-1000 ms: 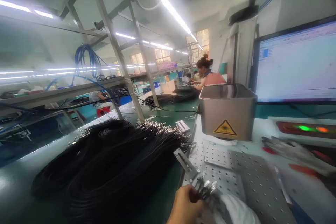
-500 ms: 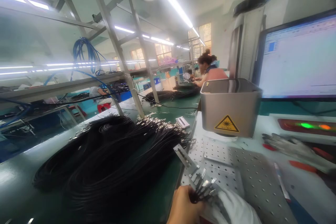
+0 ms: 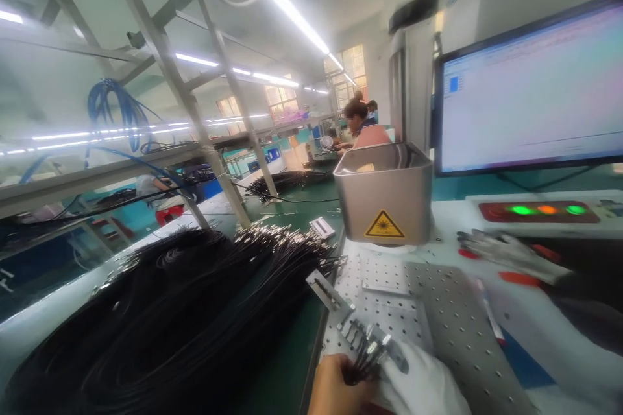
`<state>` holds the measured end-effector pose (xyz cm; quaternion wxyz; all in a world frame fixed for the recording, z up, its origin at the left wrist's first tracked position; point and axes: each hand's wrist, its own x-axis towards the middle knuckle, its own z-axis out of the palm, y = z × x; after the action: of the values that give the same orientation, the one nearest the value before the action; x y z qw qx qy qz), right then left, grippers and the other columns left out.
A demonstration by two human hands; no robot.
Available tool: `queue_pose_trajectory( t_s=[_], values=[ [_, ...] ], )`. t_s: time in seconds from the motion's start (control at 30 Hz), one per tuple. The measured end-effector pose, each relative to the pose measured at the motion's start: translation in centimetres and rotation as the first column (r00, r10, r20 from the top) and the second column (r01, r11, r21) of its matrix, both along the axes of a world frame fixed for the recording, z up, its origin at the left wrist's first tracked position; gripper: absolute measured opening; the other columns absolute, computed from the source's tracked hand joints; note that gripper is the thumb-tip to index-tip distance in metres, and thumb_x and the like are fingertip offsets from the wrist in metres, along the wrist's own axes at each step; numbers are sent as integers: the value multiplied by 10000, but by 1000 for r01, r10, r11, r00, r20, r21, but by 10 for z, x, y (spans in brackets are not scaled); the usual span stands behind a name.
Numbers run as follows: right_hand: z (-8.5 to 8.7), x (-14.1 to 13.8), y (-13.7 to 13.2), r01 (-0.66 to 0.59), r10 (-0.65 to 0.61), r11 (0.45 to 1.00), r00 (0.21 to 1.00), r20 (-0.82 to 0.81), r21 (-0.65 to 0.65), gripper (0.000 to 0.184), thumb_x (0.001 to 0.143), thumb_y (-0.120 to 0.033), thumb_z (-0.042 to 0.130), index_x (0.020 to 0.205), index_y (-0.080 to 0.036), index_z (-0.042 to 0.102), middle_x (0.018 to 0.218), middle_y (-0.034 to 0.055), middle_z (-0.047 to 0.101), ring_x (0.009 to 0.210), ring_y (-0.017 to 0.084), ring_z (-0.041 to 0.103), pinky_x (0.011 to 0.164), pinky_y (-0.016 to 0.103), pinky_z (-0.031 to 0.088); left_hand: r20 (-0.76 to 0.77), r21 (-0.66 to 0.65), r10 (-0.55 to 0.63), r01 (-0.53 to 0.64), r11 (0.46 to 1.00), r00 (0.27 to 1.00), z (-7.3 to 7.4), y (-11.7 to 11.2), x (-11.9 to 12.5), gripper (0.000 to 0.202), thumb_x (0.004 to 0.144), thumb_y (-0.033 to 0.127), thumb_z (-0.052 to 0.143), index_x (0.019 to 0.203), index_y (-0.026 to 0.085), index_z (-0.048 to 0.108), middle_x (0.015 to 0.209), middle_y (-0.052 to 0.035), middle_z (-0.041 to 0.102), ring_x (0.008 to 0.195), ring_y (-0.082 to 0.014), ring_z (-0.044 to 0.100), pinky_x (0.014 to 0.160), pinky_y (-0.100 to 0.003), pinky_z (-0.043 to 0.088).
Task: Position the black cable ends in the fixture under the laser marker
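The left hand (image 3: 335,389) sat at the bottom edge of the view, its fingers closed around a small bunch of plugs (image 3: 367,353), the metal tips pointing up and to the right over the plate (image 3: 438,311). The right hand (image 3: 423,382), in a white glove, lay just beside and touched the bunch from the right; how its fingers were set, I could not tell, because the glove hid them. The bunch was just below a slotted jig (image 3: 327,290) at the plate's left edge. The risk I judged here was that the thin plugs might slip out of the loose bundle and fall back among the cables (image 3: 195,311) piled at the left, where they would tangle. Also, the gloved fingers could catch on the plate holes. The metal box (image 3: 384,198) with the laser sign stood behind the plate; its top was open, but what was inside it did not show. A spare glove (image 3: 511,253) lay to the right, near the monitor (image 3: 530,91).
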<state>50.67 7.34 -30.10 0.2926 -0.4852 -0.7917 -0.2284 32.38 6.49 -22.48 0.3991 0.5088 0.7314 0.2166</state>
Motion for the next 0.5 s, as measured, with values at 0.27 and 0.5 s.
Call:
queue_pose_trajectory(
  t_s=[0.27, 0.5],
  values=[
    [-5, -6, -2, 47, -47, 999, 998, -41, 5, 273, 770, -262, 613, 1040, -276, 649, 1019, 71, 651, 792, 206, 585, 674, 285, 440, 28, 10, -52, 52, 999, 998, -12, 9, -5, 276, 639, 374, 738, 613, 206, 520, 630, 15, 522, 792, -226, 565, 735, -306, 422],
    [7, -5, -6, 65, -65, 998, 997, -39, 8, 218, 799, -228, 526, 936, -306, 678, 1003, 52, 682, 844, 194, 641, 597, 230, 455, -77, 3, 26, -26, 1000, 997, -6, 0, 1, 201, 633, 317, 696, 753, 183, 606, 868, -37, 599, 909, -245, 563, 788, -313, 441]
  ],
)
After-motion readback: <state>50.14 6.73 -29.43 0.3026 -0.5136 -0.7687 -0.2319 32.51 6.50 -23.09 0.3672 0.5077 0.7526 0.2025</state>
